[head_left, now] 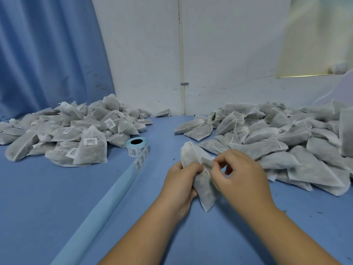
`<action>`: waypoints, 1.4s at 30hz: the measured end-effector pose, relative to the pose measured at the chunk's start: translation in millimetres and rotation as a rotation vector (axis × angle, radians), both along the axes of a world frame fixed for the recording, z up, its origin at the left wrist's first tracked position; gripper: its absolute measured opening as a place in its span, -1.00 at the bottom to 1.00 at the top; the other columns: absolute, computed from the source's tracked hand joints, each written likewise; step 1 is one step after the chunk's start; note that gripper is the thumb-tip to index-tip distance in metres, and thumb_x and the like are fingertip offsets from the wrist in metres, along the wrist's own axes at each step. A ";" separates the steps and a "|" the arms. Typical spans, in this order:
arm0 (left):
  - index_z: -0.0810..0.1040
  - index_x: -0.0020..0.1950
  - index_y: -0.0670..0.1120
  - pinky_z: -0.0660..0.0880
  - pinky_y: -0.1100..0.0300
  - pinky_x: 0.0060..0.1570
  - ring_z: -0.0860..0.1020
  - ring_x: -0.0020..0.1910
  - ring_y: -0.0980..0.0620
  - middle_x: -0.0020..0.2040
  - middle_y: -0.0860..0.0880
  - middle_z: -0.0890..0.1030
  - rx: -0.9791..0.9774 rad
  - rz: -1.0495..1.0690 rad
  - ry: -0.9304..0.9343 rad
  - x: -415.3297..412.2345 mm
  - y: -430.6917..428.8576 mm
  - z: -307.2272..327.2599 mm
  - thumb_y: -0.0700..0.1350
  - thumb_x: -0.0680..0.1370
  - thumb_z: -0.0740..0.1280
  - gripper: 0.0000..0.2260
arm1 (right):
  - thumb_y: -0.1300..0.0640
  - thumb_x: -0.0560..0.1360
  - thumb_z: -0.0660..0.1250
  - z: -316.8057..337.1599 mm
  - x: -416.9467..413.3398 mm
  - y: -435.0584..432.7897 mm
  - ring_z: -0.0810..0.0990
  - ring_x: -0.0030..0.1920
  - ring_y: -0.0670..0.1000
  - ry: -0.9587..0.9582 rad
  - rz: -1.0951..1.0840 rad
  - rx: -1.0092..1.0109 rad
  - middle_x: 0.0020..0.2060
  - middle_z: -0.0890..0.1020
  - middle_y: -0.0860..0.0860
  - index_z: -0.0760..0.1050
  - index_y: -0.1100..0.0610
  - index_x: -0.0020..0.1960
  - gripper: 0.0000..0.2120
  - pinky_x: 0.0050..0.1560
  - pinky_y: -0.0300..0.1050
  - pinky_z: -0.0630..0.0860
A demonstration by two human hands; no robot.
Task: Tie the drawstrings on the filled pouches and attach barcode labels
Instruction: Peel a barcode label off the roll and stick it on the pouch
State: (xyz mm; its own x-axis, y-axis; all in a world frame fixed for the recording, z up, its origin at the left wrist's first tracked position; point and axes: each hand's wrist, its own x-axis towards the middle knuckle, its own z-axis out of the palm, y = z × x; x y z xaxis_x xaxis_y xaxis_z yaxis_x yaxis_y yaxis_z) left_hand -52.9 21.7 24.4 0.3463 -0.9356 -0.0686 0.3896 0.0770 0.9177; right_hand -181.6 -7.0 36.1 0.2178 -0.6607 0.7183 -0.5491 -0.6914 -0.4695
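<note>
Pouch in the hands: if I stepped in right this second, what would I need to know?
Left hand grips the pouch at its neck; right hand pinches its drawstring.
Label roll stands on the table, left of the hands.
Done: left pile, several showing barcode labels.
To do: tie and label this pouch, then the right pile, no labels visible.

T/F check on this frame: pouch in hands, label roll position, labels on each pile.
1. The left hand and right hand both hold one pouch. True.
2. The label roll stands right of the hands. False: it stands to their left.
3. Pouches in the left pile carry barcode labels. True.
4. Pouches in the right pile show labels. False: none are visible there.
5. A strip trails from the roll. True.
</note>
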 end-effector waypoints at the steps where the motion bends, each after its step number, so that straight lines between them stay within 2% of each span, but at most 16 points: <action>1: 0.55 0.11 -0.38 0.56 0.00 -0.05 0.61 -0.07 -0.19 -0.07 -0.30 0.63 -0.002 0.007 -0.010 -0.4 -0.1 0.1 -0.34 0.50 0.28 -0.78 | 0.19 0.37 0.42 -0.4 0.6 0.7 0.44 -0.30 -0.07 0.002 0.006 -0.002 -0.36 0.50 -0.14 0.50 0.05 -0.28 -0.88 -0.25 -0.16 0.35; 3: 0.54 0.09 -0.41 0.53 0.02 -0.09 0.59 -0.11 -0.15 -0.12 -0.26 0.60 -0.008 -0.001 -0.026 -1.1 0.1 0.6 -0.34 0.49 0.29 -0.78 | 0.20 0.37 0.42 -1.6 2.0 1.7 0.43 -0.28 -0.08 0.005 0.026 0.004 -0.34 0.51 -0.14 0.52 0.05 -0.26 -0.90 -0.22 -0.18 0.34; 7: 0.57 0.07 -0.34 0.55 0.14 -0.23 0.61 -0.18 -0.11 -0.16 -0.23 0.62 -0.018 -0.015 -0.021 -2.1 1.5 2.2 -0.34 0.47 0.29 -0.80 | 0.20 0.38 0.43 -4.4 3.6 0.7 0.45 -0.23 -0.10 0.028 0.070 0.013 -0.26 0.56 -0.13 0.58 0.06 -0.18 -0.93 -0.18 -0.23 0.33; 12: 0.60 0.10 -0.31 0.59 0.12 -0.26 0.67 -0.19 -0.10 -0.12 -0.23 0.68 -0.016 -0.069 0.028 -2.6 4.0 4.5 -0.34 0.49 0.29 -0.79 | 0.21 0.40 0.42 -5.4 3.5 1.1 0.51 -0.19 -0.11 0.031 0.114 0.050 -0.23 0.59 -0.15 0.63 0.03 -0.14 -0.90 -0.14 -0.18 0.44; 17: 0.59 -0.05 -0.31 0.61 0.11 -0.30 0.67 -0.26 -0.10 -0.18 -0.27 0.64 -0.026 -0.147 0.110 -1.6 7.1 10.5 -0.37 0.50 0.24 -0.86 | 0.19 0.42 0.39 -5.3 2.2 0.1 0.54 -0.16 -0.08 0.042 0.133 0.082 -0.20 0.61 -0.14 0.64 0.01 -0.13 -0.89 -0.10 -0.09 0.49; 21: 0.54 0.07 -0.37 0.62 0.07 -0.28 0.70 -0.20 -0.15 -0.07 -0.33 0.66 -0.005 -0.210 0.211 1.6 8.3 13.3 -0.31 0.54 0.18 -0.79 | 0.19 0.42 0.38 -5.0 0.5 -0.1 0.53 -0.15 -0.08 0.055 0.139 0.089 -0.20 0.60 -0.15 0.64 0.01 -0.12 -0.88 -0.09 -0.06 0.50; 24: 0.51 0.11 -0.39 0.63 0.06 -0.26 0.69 -0.21 -0.16 -0.08 -0.33 0.65 0.009 -0.199 0.219 2.5 8.9 13.5 -0.29 0.55 0.15 -0.76 | 0.18 0.42 0.37 -5.0 0.5 -0.2 0.53 -0.09 -0.07 0.109 0.159 0.087 -0.18 0.58 -0.14 0.65 0.01 -0.08 -0.85 -0.04 -0.05 0.50; 28: 0.51 0.22 -0.37 0.64 0.06 -0.18 0.63 -0.12 -0.16 0.03 -0.32 0.60 0.031 -0.146 0.228 3.4 7.3 12.3 -0.26 0.56 0.16 -0.69 | 0.15 0.42 0.37 -5.1 0.2 0.4 0.50 0.00 -0.05 0.179 0.192 0.097 -0.12 0.57 -0.15 0.65 0.00 0.00 -0.82 0.01 -0.04 0.49; 31: 0.51 0.19 -0.31 0.63 0.09 -0.18 0.62 -0.15 -0.12 0.02 -0.28 0.60 0.029 -0.130 0.249 4.5 6.8 12.0 -0.23 0.59 0.18 -0.75 | 0.10 0.42 0.33 -4.1 -0.4 1.3 0.49 -0.03 0.00 0.242 0.217 0.077 -0.11 0.57 -0.16 0.65 0.00 0.02 -0.79 0.00 -0.02 0.49; 34: 0.52 0.25 -0.35 0.63 0.09 -0.14 0.65 -0.13 -0.13 0.02 -0.29 0.63 0.025 -0.149 0.267 5.0 7.2 12.2 -0.19 0.63 0.18 -0.70 | 0.02 0.42 0.26 -1.9 -2.0 2.4 0.47 -0.07 0.00 0.289 0.252 0.056 -0.12 0.58 -0.22 0.66 -0.04 0.00 -0.76 -0.01 -0.04 0.46; 38: 0.53 0.20 -0.39 0.65 0.06 -0.10 0.65 -0.08 -0.16 0.04 -0.33 0.63 0.037 -0.167 0.232 6.2 7.7 11.6 -0.22 0.62 0.20 -0.72 | 0.06 0.40 0.27 -1.7 -2.1 3.3 0.50 -0.10 -0.04 0.226 0.314 0.042 -0.17 0.65 -0.21 0.68 -0.02 -0.16 -0.80 0.00 -0.13 0.43; 40: 0.53 0.19 -0.41 0.64 0.05 -0.07 0.65 -0.05 -0.17 0.08 -0.35 0.63 0.029 -0.143 0.201 6.3 6.9 11.4 -0.27 0.60 0.21 -0.74 | 0.12 0.42 0.30 -2.5 -0.3 2.8 0.52 -0.12 -0.11 0.089 0.342 0.084 -0.22 0.66 -0.19 0.67 0.00 -0.23 -0.83 0.01 -0.22 0.41; 42: 0.51 0.23 -0.42 0.62 0.00 0.07 0.64 0.07 -0.22 0.15 -0.36 0.62 0.006 -0.116 0.179 7.2 5.1 10.0 -0.31 0.59 0.22 -0.73 | 0.16 0.45 0.38 -1.8 0.4 0.0 0.55 -0.10 -0.19 -0.120 0.316 0.229 -0.20 0.65 -0.26 0.66 -0.07 -0.20 -0.84 -0.03 -0.37 0.41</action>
State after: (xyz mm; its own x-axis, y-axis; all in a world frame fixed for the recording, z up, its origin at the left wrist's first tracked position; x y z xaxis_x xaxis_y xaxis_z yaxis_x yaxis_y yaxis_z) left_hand -45.7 26.8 34.4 0.2182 -0.9678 -0.1252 0.5520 0.0166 0.8336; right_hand -181.2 -7.0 34.3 0.3595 -0.7206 0.5929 -0.2581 -0.6873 -0.6789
